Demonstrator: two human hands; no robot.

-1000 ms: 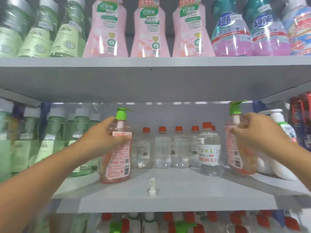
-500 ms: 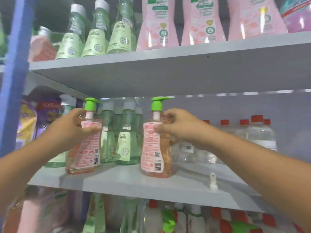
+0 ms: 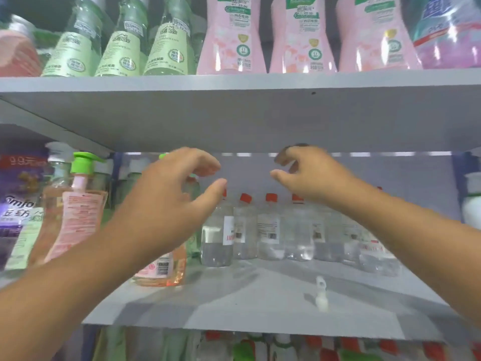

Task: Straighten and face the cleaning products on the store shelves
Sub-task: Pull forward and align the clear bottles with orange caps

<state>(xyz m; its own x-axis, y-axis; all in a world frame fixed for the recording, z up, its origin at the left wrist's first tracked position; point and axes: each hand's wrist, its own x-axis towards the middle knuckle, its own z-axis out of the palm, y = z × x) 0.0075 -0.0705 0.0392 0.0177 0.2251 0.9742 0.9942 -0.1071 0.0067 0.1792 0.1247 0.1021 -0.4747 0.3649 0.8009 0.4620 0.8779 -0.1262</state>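
Two orange pump bottles with green tops stand on the middle grey shelf (image 3: 260, 303). One pump bottle (image 3: 75, 212) is at the left; the second pump bottle (image 3: 164, 269) is mostly hidden behind my left forearm. My left hand (image 3: 171, 194) hovers in front of that second bottle, fingers apart, holding nothing. My right hand (image 3: 309, 175) is raised above a row of clear bottles with red caps (image 3: 270, 227), fingers curled apart and holding nothing.
A small white nozzle piece (image 3: 321, 295) lies loose on the shelf front. Green bottles (image 3: 117, 48) and pink bottles (image 3: 231, 40) fill the upper shelf. Purple packets (image 3: 15, 204) sit far left, a white bottle (image 3: 472, 201) far right. More bottles stand on the shelf below.
Both hands have let go of the two orange pump bottles, which now stand at the left of the shelf. The hands have moved right, towards the clear bottles.
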